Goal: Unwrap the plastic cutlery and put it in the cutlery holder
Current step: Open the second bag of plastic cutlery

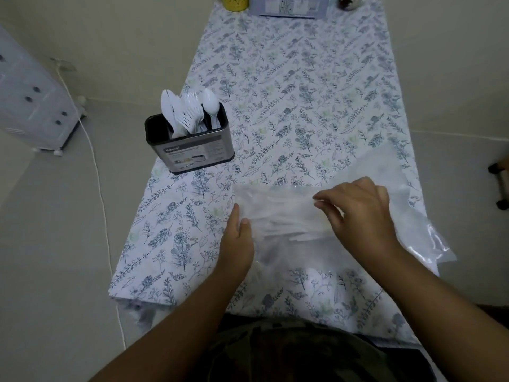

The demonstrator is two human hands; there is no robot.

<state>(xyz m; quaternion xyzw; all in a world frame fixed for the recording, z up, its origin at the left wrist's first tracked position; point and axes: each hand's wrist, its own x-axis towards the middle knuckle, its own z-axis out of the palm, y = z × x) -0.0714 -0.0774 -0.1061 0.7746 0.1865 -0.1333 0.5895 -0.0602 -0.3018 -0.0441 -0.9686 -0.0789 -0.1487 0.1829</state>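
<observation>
Open desk (316, 86) stretches behind the plastic bag (278, 216); the cutlery holder (192, 150) stands alone at the left edge.

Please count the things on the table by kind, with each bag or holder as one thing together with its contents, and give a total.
Cutlery holder: 1
Plastic bag: 1
Yellow container: 1
Grey box: 1
Dark round thing: 1
Total: 5
</observation>
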